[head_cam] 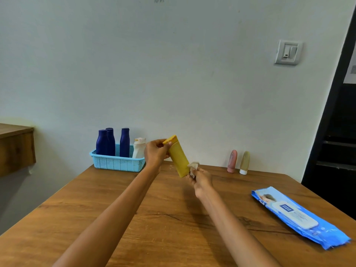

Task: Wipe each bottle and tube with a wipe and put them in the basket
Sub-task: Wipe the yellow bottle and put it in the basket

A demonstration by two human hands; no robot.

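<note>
A yellow tube [178,157] is held tilted above the far part of the wooden table [163,218]. My left hand [155,153] grips its cap end at the top. My right hand [200,180] pinches a crumpled white wipe [193,167] against the tube's lower end. At the far left of the table stands a light blue basket [117,162] holding three dark blue bottles [110,141] and a white bottle [139,148]. A pink tube [231,161] and a beige tube [244,162] stand upright by the wall at the far right.
A blue pack of wipes [296,214] lies on the table's right side near its edge. A wooden shelf [16,149] juts from the left. The wall runs right behind the table, with a dark door frame [335,132] to the right.
</note>
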